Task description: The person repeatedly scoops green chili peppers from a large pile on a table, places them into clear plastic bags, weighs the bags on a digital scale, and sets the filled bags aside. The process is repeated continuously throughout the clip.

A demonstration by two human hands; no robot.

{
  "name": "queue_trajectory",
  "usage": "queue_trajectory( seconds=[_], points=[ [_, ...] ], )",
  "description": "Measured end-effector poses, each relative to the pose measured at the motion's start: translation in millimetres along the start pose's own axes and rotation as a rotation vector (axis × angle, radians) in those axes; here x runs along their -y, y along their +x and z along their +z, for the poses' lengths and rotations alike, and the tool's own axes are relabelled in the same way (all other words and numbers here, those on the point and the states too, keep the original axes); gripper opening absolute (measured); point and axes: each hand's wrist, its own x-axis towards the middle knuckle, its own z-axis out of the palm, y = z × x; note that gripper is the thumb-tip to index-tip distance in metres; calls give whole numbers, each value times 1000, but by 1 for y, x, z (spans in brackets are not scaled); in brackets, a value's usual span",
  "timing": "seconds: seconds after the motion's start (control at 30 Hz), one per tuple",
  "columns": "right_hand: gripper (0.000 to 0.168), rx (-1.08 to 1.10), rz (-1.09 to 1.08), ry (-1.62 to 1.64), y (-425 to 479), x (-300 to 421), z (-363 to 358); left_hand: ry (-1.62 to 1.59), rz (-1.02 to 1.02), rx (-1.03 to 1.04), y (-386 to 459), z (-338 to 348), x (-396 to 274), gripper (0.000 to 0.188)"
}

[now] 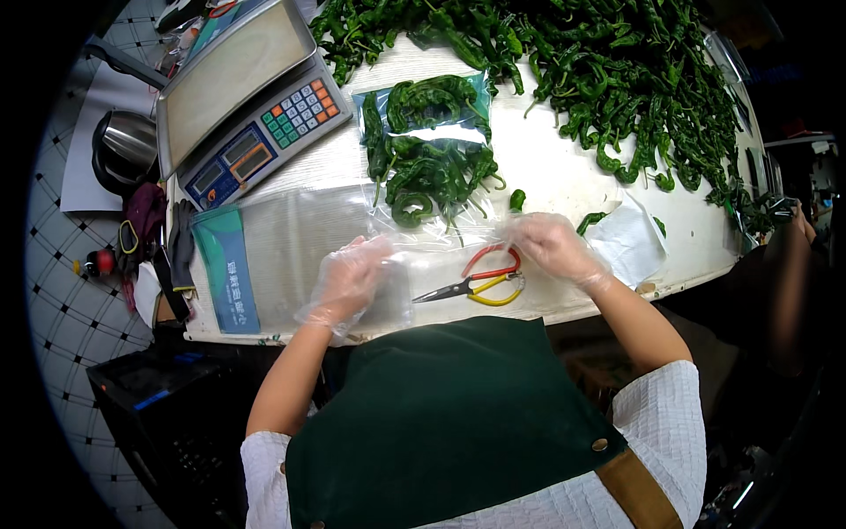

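A clear plastic bag (486,202) with a teal printed end lies flat on the table, filled with wrinkled green peppers (433,172). Its open end faces me. My left hand (350,278), in a thin clear glove, pinches the bag's near left corner. At the near right corner, my right hand (555,248), gloved the same way, grips the film between thumb and fingers. Scissors (489,278) with red and yellow handles rest between my hands. Under and beside my left hand lie flat, unfilled clear bags (297,258) with a printed teal band.
A digital scale (264,132) stands at the left, near a steel kettle (129,142). Heaped green peppers (615,79) cover the far and right side of the table (694,231). White paper (628,241) lies right of my hand. Another person's hand (801,221) shows at far right.
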Motion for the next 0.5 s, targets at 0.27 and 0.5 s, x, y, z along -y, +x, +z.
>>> queue_trajectory(
  seconds=[0.27,0.5],
  points=[
    [28,-226,355,499,35,9,5,-442,-347,-420,28,16,14,30],
    [29,-535,466,347,49,0,31,-684,-552,-515,50,14,-7,35]
  ],
)
